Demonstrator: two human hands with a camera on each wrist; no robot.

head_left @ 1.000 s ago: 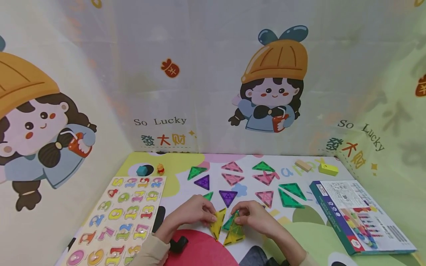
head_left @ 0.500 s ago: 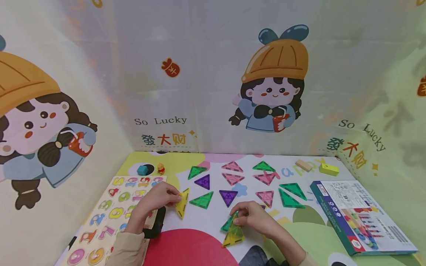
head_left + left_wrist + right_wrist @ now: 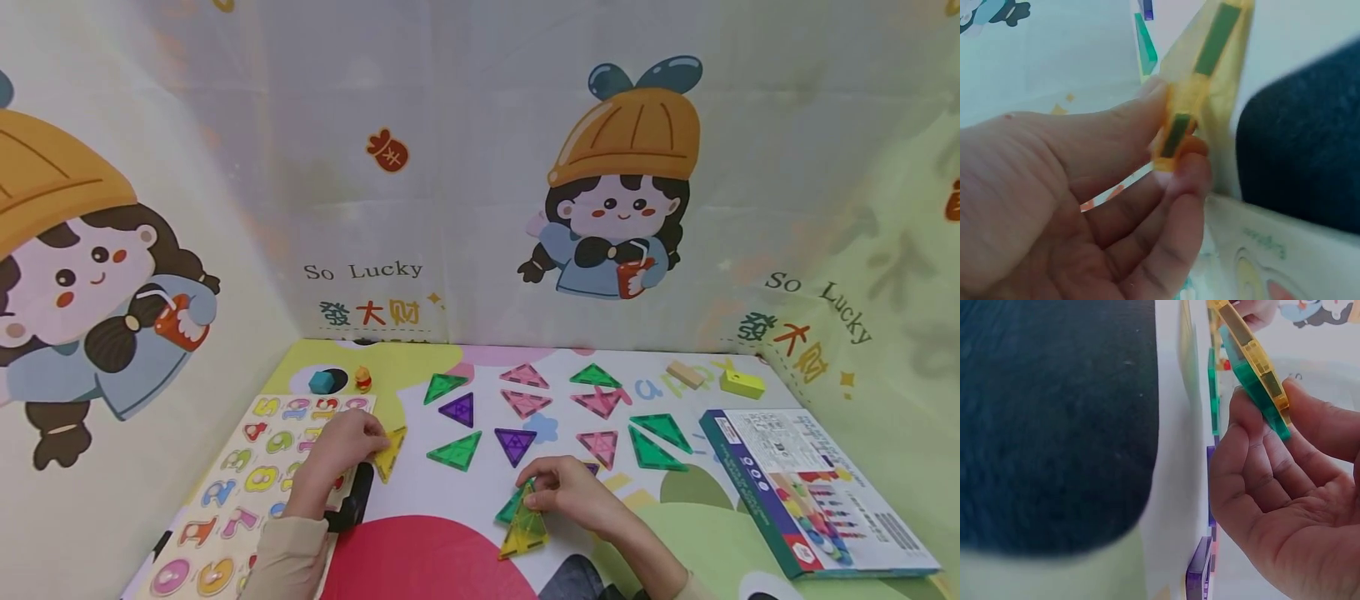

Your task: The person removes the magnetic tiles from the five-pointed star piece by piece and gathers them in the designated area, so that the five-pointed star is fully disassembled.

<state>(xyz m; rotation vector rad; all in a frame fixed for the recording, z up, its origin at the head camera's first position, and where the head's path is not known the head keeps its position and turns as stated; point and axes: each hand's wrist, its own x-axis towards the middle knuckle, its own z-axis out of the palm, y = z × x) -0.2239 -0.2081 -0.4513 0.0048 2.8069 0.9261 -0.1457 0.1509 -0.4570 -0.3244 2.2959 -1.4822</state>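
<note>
My left hand (image 3: 347,446) pinches a yellow triangular magnetic tile (image 3: 391,454) by its corner, beside the number board; the left wrist view shows thumb and fingertips on the tile's edge (image 3: 1175,134). My right hand (image 3: 573,490) holds a second yellow triangle tile (image 3: 527,533) together with a green triangle tile (image 3: 509,507), pressed face to face between thumb and fingers in the right wrist view. Ahead of the hands lie a green tile (image 3: 456,451), a purple tile (image 3: 514,446) and a pink tile (image 3: 597,447). Another purple tile is partly hidden behind my right hand.
A wooden number board (image 3: 225,500) lies at left, partly under my left arm. Further back are several more pink, green and purple tiles, a teal block (image 3: 322,382) and a small figurine (image 3: 363,379). A box (image 3: 817,492) and a yellow block (image 3: 742,383) are at right.
My left hand has drawn its yellow tile away from the right hand, leftward to the board's edge, and lowered it flatter. The right hand stays almost still with its two tiles.
</note>
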